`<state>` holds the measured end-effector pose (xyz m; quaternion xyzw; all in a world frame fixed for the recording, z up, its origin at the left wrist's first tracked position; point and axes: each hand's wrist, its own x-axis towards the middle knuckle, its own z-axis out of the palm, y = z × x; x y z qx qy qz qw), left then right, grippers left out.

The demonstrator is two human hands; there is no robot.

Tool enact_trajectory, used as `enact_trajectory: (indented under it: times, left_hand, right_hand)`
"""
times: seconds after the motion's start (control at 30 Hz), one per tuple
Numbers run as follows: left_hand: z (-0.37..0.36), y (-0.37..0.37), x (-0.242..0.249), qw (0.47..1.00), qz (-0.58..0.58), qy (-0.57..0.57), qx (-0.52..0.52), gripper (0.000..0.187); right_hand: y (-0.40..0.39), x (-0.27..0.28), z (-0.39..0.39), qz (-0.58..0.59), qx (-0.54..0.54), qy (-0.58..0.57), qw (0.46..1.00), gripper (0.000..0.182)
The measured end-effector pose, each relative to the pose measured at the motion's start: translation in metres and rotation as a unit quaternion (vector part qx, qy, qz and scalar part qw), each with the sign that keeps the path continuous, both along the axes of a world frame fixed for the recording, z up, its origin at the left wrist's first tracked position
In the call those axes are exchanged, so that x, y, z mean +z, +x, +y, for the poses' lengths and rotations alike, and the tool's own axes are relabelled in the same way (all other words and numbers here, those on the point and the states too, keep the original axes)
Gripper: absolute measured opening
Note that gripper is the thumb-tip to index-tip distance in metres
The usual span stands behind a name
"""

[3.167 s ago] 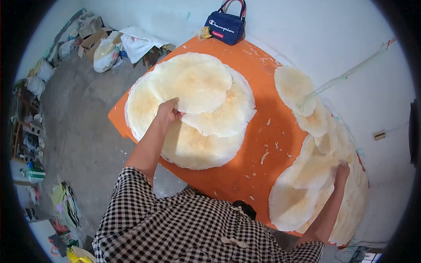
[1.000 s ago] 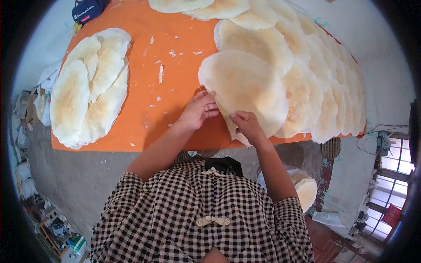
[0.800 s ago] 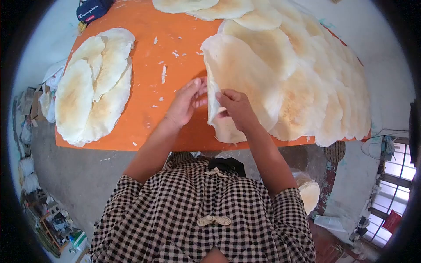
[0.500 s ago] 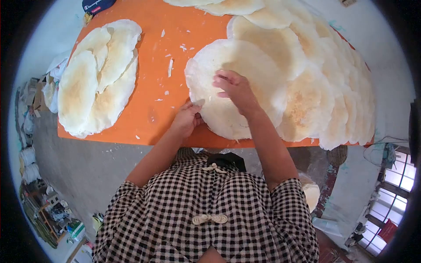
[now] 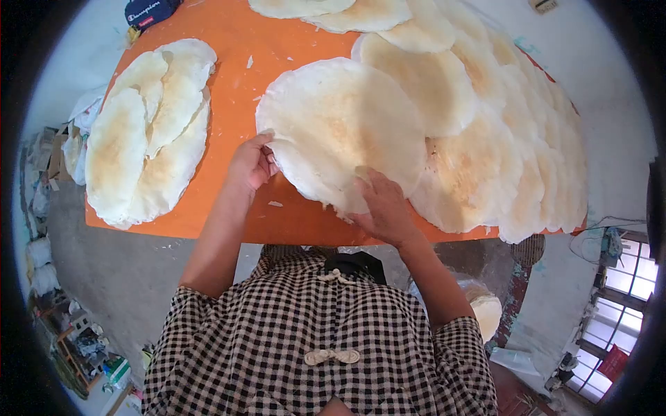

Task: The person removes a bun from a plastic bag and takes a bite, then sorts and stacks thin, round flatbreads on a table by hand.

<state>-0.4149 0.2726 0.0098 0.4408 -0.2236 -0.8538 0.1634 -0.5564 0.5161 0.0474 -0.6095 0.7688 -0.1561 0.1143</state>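
A large, thin, round pancake [image 5: 333, 118] with a browned middle lies across the front of the orange table, its near left edge raised a little. My left hand [image 5: 252, 163] pinches that left edge between thumb and fingers. At the near edge, my right hand [image 5: 383, 208] grips the same pancake, fingers over its top; part of the grip is hidden. Small ragged scraps hang at the rim beside the right hand. Overlapping pancakes [image 5: 479, 166] spread over the table's right side, some partly under this one.
A separate pile of pancakes [image 5: 118, 149] lies at the left of the orange table [image 5: 232, 83]. Small crumbs dot the surface. At the far left corner sits a dark blue pouch [image 5: 151, 10]. Below the table's front edge, a round pale stack [image 5: 485, 315] stands at the right.
The pancake has shifted left, its near left edge lifting. My left hand has moved left and away from me with the edge. My right hand has come down from above onto the near edge.
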Motion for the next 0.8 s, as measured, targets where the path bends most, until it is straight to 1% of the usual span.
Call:
enact_trajectory:
  times: [0.07, 0.1, 0.2, 0.27, 0.3, 0.4, 0.47, 0.5, 0.57, 0.6, 0.67, 0.7, 0.77, 0.8]
  left_hand:
    - [-0.008, -0.001, -0.004, 0.999, 0.017, 0.015, 0.032, 0.017]
    - [-0.009, 0.001, -0.006, 0.998, 0.025, 0.024, 0.049, 0.017]
    - [-0.003, 0.014, -0.011, 0.99, 0.101, 0.062, 0.075, 0.024]
    - [0.033, 0.027, 0.001, 0.989, 0.128, 0.06, 0.032, 0.029]
    - [0.052, 0.031, 0.005, 0.988, 0.141, 0.06, 0.007, 0.032]
    - [0.089, 0.041, -0.001, 0.972, 0.219, 0.082, -0.016, 0.037]
    - [0.109, 0.037, -0.019, 0.984, 0.172, 0.015, -0.053, 0.038]
    - [0.116, 0.032, -0.018, 0.986, 0.148, -0.02, -0.071, 0.038]
    - [0.126, 0.024, -0.013, 0.991, 0.119, 0.01, -0.051, 0.036]
    - [0.129, 0.02, -0.009, 0.993, 0.105, 0.025, -0.044, 0.035]
    - [0.13, 0.013, -0.016, 0.999, 0.044, 0.013, 0.007, 0.031]
    - [0.127, 0.008, -0.013, 0.999, 0.014, 0.006, 0.033, 0.029]
    - [0.115, 0.015, -0.005, 0.999, -0.028, -0.038, 0.014, 0.027]
    - [0.106, 0.021, -0.001, 0.997, -0.049, -0.062, 0.006, 0.025]
  right_hand:
    - [0.008, -0.002, -0.016, -0.034, 0.022, -0.015, 0.999, 0.057]
    - [0.012, -0.005, -0.021, -0.016, 0.029, -0.021, 0.999, 0.055]
    - [0.014, -0.025, -0.025, 0.029, 0.044, -0.034, 0.998, 0.049]
    - [0.009, -0.048, -0.026, 0.046, 0.049, -0.044, 0.997, 0.046]
    - [0.007, -0.048, -0.026, 0.068, 0.054, -0.062, 0.994, 0.044]
    - [0.003, -0.042, -0.025, 0.133, 0.063, -0.113, 0.983, 0.037]
    - [0.0, -0.034, -0.029, 0.184, 0.067, -0.159, 0.968, 0.031]
    - [-0.001, -0.036, -0.029, 0.151, 0.05, -0.144, 0.977, 0.027]
    - [-0.003, -0.043, -0.029, 0.086, 0.015, -0.113, 0.99, 0.019]
    - [-0.001, -0.036, -0.033, 0.064, 0.017, -0.078, 0.995, 0.017]
    - [0.003, -0.019, -0.04, 0.02, 0.018, -0.008, 1.0, 0.012]
    - [0.004, -0.011, -0.044, 0.02, 0.013, -0.002, 1.0, 0.011]
    - [0.004, 0.006, -0.054, 0.019, 0.006, 0.012, 1.0, 0.012]
    - [0.0, 0.017, -0.06, -0.026, -0.005, 0.0, 1.0, 0.014]
